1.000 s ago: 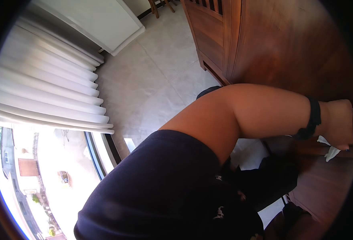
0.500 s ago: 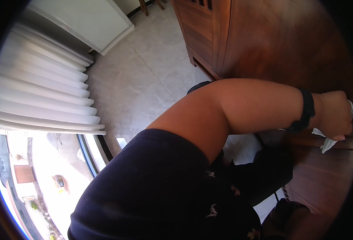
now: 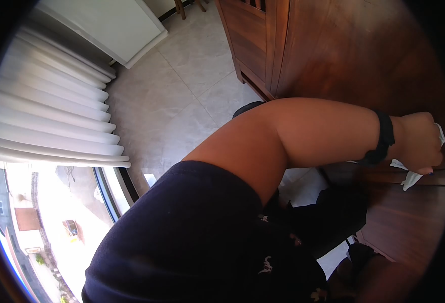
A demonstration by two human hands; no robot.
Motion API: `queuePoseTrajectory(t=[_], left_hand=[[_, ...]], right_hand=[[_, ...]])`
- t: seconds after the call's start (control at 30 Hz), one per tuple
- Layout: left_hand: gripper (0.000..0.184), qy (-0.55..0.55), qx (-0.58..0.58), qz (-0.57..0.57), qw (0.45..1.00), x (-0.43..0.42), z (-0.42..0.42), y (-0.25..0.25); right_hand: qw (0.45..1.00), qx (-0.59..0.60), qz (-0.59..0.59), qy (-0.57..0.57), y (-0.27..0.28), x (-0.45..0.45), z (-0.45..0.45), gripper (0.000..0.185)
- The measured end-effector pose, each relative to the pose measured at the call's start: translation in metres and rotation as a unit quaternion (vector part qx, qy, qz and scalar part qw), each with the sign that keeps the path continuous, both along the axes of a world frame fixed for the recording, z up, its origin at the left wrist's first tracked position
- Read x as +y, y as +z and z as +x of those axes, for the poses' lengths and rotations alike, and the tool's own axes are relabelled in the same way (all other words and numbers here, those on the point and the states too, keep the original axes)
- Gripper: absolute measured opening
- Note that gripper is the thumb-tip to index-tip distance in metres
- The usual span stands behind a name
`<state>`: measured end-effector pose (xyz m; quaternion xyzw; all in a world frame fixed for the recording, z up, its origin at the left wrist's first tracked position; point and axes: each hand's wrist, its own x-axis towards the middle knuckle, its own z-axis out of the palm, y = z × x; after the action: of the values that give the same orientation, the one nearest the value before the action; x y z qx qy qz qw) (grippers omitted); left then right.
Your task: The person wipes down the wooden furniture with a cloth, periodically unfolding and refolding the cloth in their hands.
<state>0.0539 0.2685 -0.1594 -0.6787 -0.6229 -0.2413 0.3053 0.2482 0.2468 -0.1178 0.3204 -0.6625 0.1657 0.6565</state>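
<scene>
The white, thin, crumpled cloth (image 3: 411, 181) is clutched in the left hand (image 3: 420, 142), against brown wooden furniture (image 3: 353, 60). A second ago it showed only below the hand; now white also shows beyond the knuckles. The right hand's state cannot be told.

So my left arm (image 3: 278, 134) is stretched across the view, elbow bent, forearm (image 3: 333, 134) angled slightly down to the right. I've got the back of my left hand (image 3: 420, 141) facing me, fingers curled in, thumb (image 3: 423, 170) lowermost.

White curtain (image 3: 51, 106) (wavy), bright window (image 3: 84, 194), tiled floor (image 3: 179, 76)
</scene>
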Motion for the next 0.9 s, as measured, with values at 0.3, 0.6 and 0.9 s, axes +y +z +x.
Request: queuePoseTrajectory(t=[0.3,0.6,0.9], left_hand=[[0.034,-0.002,-0.017,0.008,1.000,0.011,0.000,-0.008],[0.032,0.009,-0.014,-0.003,1.000,0.004,0.003,-0.001],[0.034,0.005,-0.027,-0.024,0.999,0.008,0.001,-0.004]], right_hand=[[0.998,0.039,-0.052,0.013,-0.002,0.001,-0.006,0.051],[0.996,0.048,-0.064,0.026,-0.001,-0.005,-0.009,0.052],[0.988,0.097,-0.110,0.047,0.001,-0.003,-0.011,0.054]])
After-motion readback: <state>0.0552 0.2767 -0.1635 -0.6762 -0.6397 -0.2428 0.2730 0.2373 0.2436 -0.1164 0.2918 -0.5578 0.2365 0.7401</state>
